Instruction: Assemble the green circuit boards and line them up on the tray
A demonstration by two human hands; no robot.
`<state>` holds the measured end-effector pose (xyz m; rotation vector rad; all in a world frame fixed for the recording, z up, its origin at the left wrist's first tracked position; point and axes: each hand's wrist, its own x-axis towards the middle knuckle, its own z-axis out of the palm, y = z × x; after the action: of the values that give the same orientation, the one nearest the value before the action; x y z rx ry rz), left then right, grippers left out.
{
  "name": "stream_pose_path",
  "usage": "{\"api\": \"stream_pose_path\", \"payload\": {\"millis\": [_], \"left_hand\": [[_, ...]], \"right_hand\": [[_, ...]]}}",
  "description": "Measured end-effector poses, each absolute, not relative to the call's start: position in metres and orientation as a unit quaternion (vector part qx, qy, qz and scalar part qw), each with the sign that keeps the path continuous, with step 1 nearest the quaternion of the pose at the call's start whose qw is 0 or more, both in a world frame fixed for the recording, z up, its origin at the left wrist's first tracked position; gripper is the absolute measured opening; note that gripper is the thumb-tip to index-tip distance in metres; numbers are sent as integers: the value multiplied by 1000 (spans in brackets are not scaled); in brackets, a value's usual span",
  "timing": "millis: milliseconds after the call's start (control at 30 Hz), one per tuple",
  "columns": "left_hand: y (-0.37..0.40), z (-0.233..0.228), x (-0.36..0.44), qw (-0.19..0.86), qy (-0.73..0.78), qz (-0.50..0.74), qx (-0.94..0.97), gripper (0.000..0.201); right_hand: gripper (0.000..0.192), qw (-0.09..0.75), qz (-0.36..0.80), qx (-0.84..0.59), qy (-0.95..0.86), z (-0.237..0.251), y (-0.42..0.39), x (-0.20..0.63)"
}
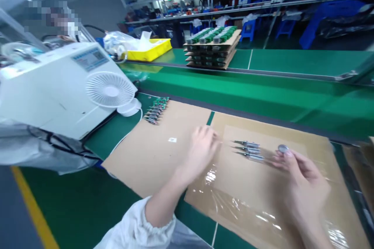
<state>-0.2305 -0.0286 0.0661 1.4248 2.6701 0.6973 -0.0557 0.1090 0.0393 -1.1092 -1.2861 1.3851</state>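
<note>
My right hand [306, 181] pinches a small round silvery disc [283, 148] between thumb and fingers, above the film-covered cardboard sheet [251, 198]. On that sheet, just left of those fingers, lie several slim parts [248, 151] with dark pointed ends and clear or metallic bodies. My left hand [203, 146] is over the gap between the two sheets, its fingers curled and slightly blurred; what they hold, if anything, is hidden. Under my left wrist is a plain cardboard sheet [146, 163]. A row of small parts with green boards [157, 109] lies at its far left corner.
A white machine [52, 93] and a round white fan [109, 90] stand to the left. Behind the bench runs a green conveyor belt [233, 91]. Beyond it sit a yellow tray [153, 51] and stacked cardboard layers bearing green parts [209, 52]. A white label [172, 140] lies on the plain sheet.
</note>
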Motion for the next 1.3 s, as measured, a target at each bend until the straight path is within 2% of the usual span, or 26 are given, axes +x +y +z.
{"api": "stream_pose_path", "payload": {"millis": [33,167,300,433,567,633,700,733,800,933,1033,1167,1300], "left_hand": [[-43,70,-249,-6,890,181,418,11],[-109,78,-326,-81,942,143,293,21],[-149,77,-374,-74,950,134,272,13],[-154,79,-387,-53,938,177,293,6],[-137,90,-373,-16,915,274,297,19],[-121,97,-354,48,872,400,279,24],[-99,103,-328,194,743,607,205,23],[-87,105,-313,272,670,672,161,18],[-60,106,-284,405,549,726,82,10],[-12,98,-235,561,401,724,-3,28],[8,90,-210,589,384,710,34,19],[15,81,-192,563,404,711,124,26],[14,75,-186,583,401,687,167,29]], "right_hand": [[35,458,563,-449,-521,39,109,-55],[35,458,565,-454,-515,39,107,-55],[37,449,568,-454,-518,38,106,-55],[38,447,557,-457,-530,37,107,-56],[37,461,560,-444,-526,37,108,-57],[35,468,560,-437,-525,38,108,-58],[33,472,562,-434,-523,40,108,-58],[33,472,565,-432,-521,40,107,-58],[32,472,573,-428,-516,42,107,-59],[31,471,578,-429,-510,45,107,-60],[29,470,574,-431,-514,46,108,-61],[26,465,562,-421,-539,48,104,-60],[23,453,554,-391,-580,46,98,-58]]}}
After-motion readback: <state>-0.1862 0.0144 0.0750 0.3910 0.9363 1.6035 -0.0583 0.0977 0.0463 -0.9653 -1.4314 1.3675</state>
